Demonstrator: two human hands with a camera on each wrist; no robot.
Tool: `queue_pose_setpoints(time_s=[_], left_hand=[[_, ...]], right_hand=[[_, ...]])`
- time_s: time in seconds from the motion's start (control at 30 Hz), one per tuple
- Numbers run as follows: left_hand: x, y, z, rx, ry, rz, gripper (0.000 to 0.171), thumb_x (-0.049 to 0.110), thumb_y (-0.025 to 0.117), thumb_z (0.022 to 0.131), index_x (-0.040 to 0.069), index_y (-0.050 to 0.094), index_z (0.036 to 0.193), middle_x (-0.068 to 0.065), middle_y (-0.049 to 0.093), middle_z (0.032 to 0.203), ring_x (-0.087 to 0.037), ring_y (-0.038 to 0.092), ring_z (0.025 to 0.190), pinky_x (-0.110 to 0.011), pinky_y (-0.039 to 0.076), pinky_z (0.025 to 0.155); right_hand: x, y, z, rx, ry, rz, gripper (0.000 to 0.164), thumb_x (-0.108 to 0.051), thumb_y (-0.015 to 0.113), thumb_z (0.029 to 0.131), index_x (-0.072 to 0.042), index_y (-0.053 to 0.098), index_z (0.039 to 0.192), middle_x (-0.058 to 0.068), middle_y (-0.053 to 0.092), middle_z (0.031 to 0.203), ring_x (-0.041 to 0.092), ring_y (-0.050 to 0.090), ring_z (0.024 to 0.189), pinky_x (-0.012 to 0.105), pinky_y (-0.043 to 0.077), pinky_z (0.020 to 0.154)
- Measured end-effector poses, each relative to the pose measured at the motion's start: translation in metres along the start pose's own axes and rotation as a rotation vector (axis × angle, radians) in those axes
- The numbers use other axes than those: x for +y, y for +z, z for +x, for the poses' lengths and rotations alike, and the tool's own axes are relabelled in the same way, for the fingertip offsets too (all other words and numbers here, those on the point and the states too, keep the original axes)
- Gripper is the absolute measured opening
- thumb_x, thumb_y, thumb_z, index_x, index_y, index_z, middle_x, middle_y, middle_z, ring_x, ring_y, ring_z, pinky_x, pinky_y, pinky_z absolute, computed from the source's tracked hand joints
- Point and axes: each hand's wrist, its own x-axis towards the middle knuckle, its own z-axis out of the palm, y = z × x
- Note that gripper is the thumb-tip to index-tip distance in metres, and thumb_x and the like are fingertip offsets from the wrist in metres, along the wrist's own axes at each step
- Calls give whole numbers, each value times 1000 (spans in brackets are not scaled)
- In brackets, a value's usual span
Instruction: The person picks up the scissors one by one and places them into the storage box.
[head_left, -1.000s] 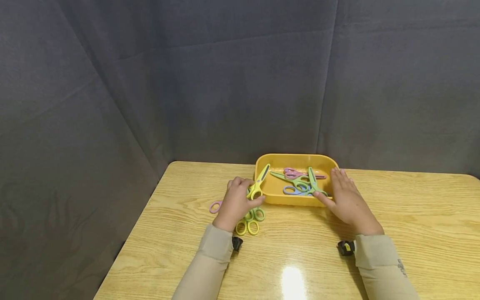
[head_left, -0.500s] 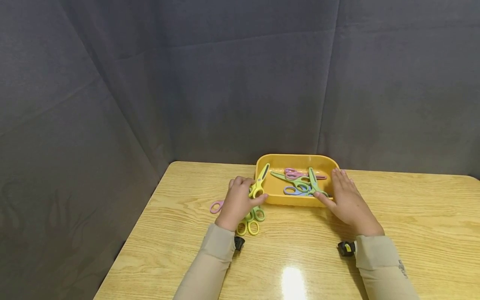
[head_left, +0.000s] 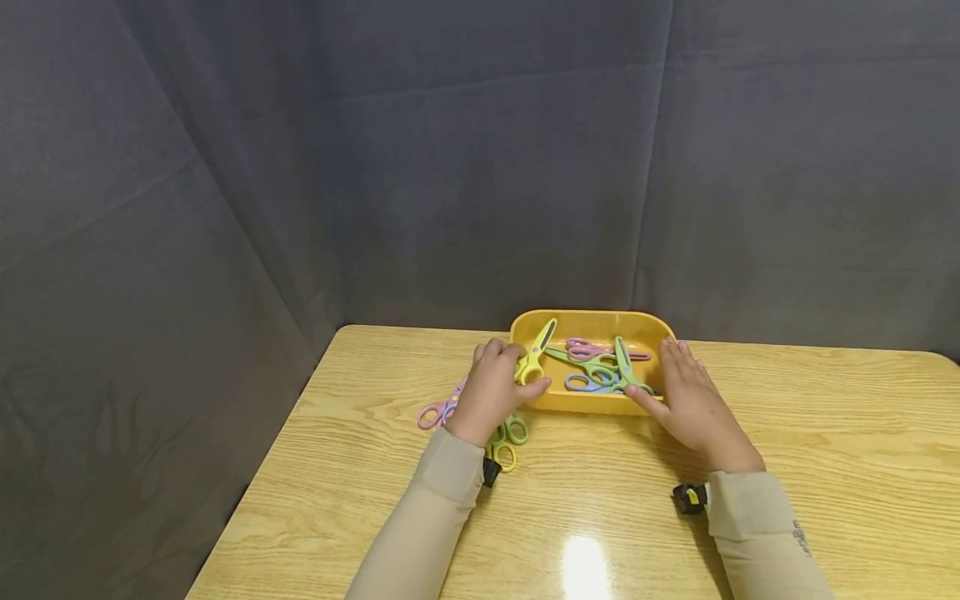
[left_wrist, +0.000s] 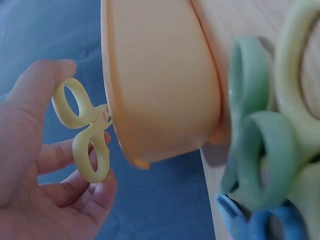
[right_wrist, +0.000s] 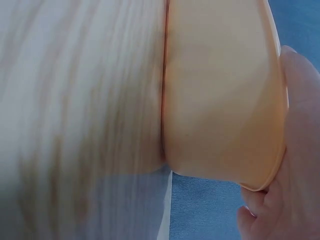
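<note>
My left hand holds a pair of yellow scissors by its finger loops, at the left end of a yellow-orange bin. The scissors' blades point up and away over the bin's rim; in the left wrist view the yellow loops show between thumb and fingers. My right hand rests at the bin's right front corner, thumb over the front rim, straight fingers along the end. Inside lie green scissors, pink scissors and blue scissors.
More scissors lie in a pile left of the bin, partly under my left hand: pink loops, green loops and yellow loops. The wooden table ends at a dark grey curtain behind the bin.
My left hand has moved right and slightly away with the yellow scissors, bringing them further over the bin. More of the pink scissors in the pile now shows. The right hand stays at the bin.
</note>
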Motion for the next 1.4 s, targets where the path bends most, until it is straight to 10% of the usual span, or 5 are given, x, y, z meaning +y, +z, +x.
queue_pose_setpoints(time_s=[0.77, 1.07, 1.4], left_hand=[[18, 29, 31, -99, 14, 101, 52, 44, 75, 91, 1, 70, 119, -13, 63, 110, -28, 53, 102, -39, 42, 105], [26, 34, 35, -95, 14, 326, 45, 54, 72, 90, 10, 65, 84, -5, 60, 83, -22, 54, 89, -35, 39, 92], [36, 34, 38, -149, -47, 496, 52, 62, 67, 90, 10, 72, 89, -2, 62, 80, -19, 57, 85, -34, 42, 83]], right_hand=[[-4, -2, -1, 5, 0, 9, 102, -60, 50, 101, 14, 7, 156, 35, 5, 163, 49, 0, 152, 62, 6, 121], [-5, -3, -2, 4, -4, 12, 102, -60, 49, 101, 14, 5, 156, 35, 4, 163, 49, 1, 152, 61, 6, 121], [-3, -2, 0, -10, 4, 15, 103, -62, 48, 101, 12, 3, 157, 33, 2, 164, 48, -1, 152, 60, 5, 121]])
